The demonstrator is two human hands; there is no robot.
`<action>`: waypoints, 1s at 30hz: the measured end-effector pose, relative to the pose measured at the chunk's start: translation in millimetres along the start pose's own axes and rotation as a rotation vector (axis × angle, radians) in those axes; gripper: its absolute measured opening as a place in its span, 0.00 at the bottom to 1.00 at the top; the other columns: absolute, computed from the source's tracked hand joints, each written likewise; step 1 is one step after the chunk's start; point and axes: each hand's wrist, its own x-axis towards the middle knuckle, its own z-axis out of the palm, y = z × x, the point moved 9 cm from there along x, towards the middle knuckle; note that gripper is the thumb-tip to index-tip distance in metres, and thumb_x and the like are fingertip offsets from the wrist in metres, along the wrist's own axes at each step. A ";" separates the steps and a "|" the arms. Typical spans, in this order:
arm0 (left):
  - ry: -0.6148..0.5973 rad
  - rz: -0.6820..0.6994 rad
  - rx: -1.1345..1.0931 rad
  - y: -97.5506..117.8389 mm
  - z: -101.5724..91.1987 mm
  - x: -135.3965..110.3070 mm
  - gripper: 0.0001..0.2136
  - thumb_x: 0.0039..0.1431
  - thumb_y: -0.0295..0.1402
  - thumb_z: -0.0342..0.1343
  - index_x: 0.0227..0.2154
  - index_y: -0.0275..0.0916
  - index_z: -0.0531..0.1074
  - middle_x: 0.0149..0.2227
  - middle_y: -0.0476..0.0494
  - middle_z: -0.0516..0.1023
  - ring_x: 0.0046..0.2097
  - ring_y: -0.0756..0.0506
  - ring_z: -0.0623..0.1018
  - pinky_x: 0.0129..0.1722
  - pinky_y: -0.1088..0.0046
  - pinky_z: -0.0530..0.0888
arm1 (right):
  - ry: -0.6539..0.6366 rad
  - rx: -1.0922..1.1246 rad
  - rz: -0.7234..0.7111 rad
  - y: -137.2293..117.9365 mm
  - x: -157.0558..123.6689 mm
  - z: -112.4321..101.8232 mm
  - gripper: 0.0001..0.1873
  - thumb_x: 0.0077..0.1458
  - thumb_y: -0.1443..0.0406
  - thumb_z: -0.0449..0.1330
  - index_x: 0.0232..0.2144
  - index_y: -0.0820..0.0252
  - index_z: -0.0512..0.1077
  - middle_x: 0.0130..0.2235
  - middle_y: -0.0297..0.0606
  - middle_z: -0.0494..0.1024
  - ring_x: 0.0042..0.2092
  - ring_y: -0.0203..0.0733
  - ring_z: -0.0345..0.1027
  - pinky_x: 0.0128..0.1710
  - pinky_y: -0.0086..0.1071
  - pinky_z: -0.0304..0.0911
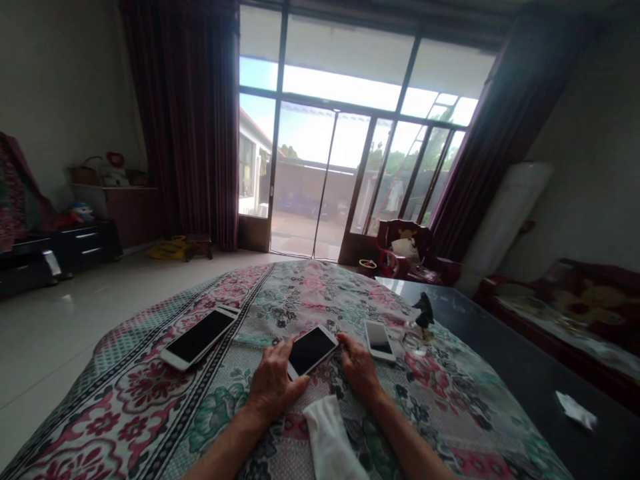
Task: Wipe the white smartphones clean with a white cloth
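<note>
A white smartphone [313,351] with a dark screen is tilted between my two hands, just above or on the patterned tablecloth [300,287]. My left hand [275,377] grips its left end, thumb along the near edge and fingers behind. At the far right corner, my right hand [357,365] touches the phone with curled fingertips. Between my forearms lies a white cloth [333,437]. Left of my hands rests a larger white phone [200,339], with the edge of another one showing behind it. To the right lies a smaller white phone [380,341].
A clear spray bottle [419,337] with a black trigger head stands right of the phones. Beyond the cloth's right edge is a dark tabletop [500,360] with a crumpled white tissue [576,411]. A wooden chair [407,250] and glass doors [310,180] are at the back.
</note>
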 end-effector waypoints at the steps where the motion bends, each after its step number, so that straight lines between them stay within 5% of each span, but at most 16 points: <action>1: -0.018 0.006 0.011 1.1 0.8 -2.3 0.34 0.48 0.41 0.60 0.59 0.37 0.62 0.56 0.38 0.71 0.57 0.36 0.69 0.58 0.61 0.64 | 0.007 -0.002 -0.004 1.8 -1.3 1.9 0.23 0.52 0.70 0.48 0.49 0.62 0.71 0.47 0.43 0.77 0.51 0.43 0.69 0.54 0.37 0.60; 7: -0.098 0.064 0.011 6.5 -1.0 -10.0 0.39 0.47 0.45 0.62 0.61 0.35 0.58 0.58 0.35 0.68 0.59 0.35 0.66 0.60 0.59 0.61 | 0.109 -0.039 -0.045 6.5 -6.2 1.6 0.24 0.50 0.69 0.49 0.49 0.65 0.70 0.45 0.46 0.76 0.49 0.47 0.69 0.53 0.40 0.61; 18: -0.155 0.193 -0.134 17.6 1.5 -11.5 0.39 0.45 0.38 0.65 0.62 0.40 0.57 0.55 0.38 0.72 0.55 0.37 0.70 0.56 0.60 0.67 | -0.002 -0.017 -0.070 -0.5 -6.4 4.5 0.24 0.51 0.70 0.49 0.50 0.63 0.70 0.50 0.46 0.75 0.54 0.46 0.65 0.55 0.41 0.59; 23: -0.166 0.232 -0.197 20.9 -1.7 -10.8 0.38 0.45 0.33 0.64 0.61 0.42 0.57 0.55 0.40 0.72 0.55 0.38 0.71 0.56 0.61 0.67 | 0.034 0.011 -0.045 -13.8 -7.2 -8.9 0.14 0.53 0.64 0.51 0.38 0.63 0.73 0.38 0.42 0.78 0.40 0.42 0.71 0.42 0.33 0.64; 26: -0.167 0.235 -0.233 19.7 -3.0 -10.7 0.38 0.45 0.32 0.64 0.61 0.42 0.57 0.54 0.41 0.73 0.54 0.39 0.71 0.55 0.61 0.68 | -0.095 -0.043 -0.009 -27.1 -8.5 -14.0 0.14 0.55 0.61 0.51 0.25 0.61 0.72 0.26 0.36 0.74 0.29 0.37 0.66 0.31 0.29 0.59; 30: -0.182 0.241 -0.292 15.8 -4.0 -9.2 0.37 0.45 0.28 0.61 0.61 0.41 0.58 0.50 0.42 0.74 0.50 0.41 0.73 0.52 0.64 0.71 | -0.513 -0.185 -0.080 -64.0 -29.6 -2.6 0.11 0.51 0.63 0.55 0.20 0.60 0.70 0.19 0.31 0.68 0.22 0.32 0.58 0.22 0.26 0.48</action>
